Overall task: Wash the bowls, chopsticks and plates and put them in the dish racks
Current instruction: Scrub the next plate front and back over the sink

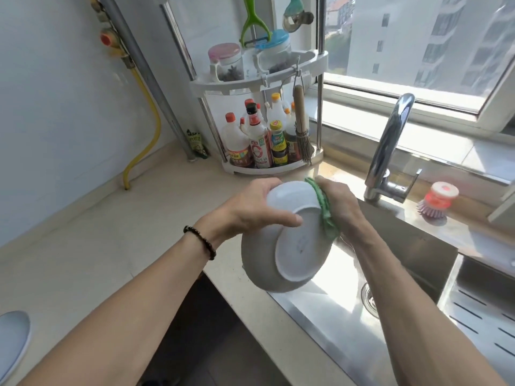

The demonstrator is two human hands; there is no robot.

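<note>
A white bowl (289, 246) is held tilted over the left edge of the steel sink (328, 310), its foot ring turned toward me. My left hand (250, 207) grips its upper rim, thumb lying across the base. My right hand (340, 201) presses a green scouring cloth (324, 210) against the bowl's right side, fingers curled around the cloth. The inside of the bowl is hidden from view.
A chrome faucet (390, 146) rises behind the sink, with a red dish brush (437, 201) to its right. A perforated steel drain tray (482, 310) sits in the sink's right part. A corner rack of sauce bottles (264, 140) stands on the beige counter (97, 240). A pale plate edge (12, 341) shows at far left.
</note>
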